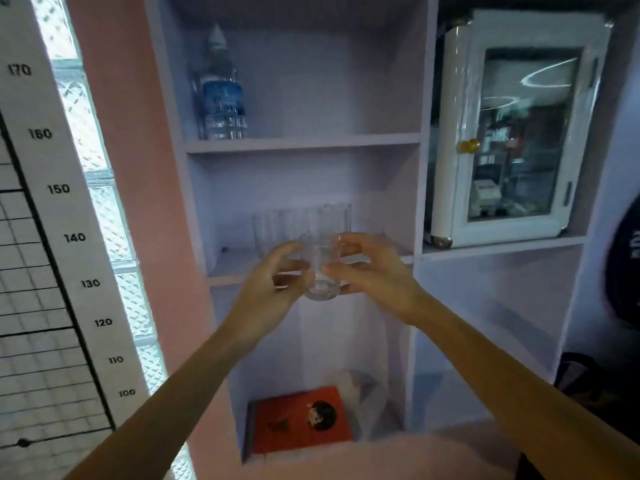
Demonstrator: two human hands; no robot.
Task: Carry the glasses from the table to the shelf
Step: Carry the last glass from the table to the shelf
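A short clear glass [320, 268] is held upright in front of the pale lilac shelf unit [304, 144]. My left hand [277, 284] grips its left side and my right hand [370, 271] grips its right side. The glass hangs just before the front edge of the middle shelf board [225, 277]. Behind it, on that board, stand several taller clear glasses [294, 223] in a row. The table is out of view.
A water bottle [221, 95] stands on the upper shelf. An orange book [299, 419] and a clear bag lie in the lowest compartment. A white glass-door cabinet [516, 133] fills the right compartment. A height chart [59, 237] hangs at left.
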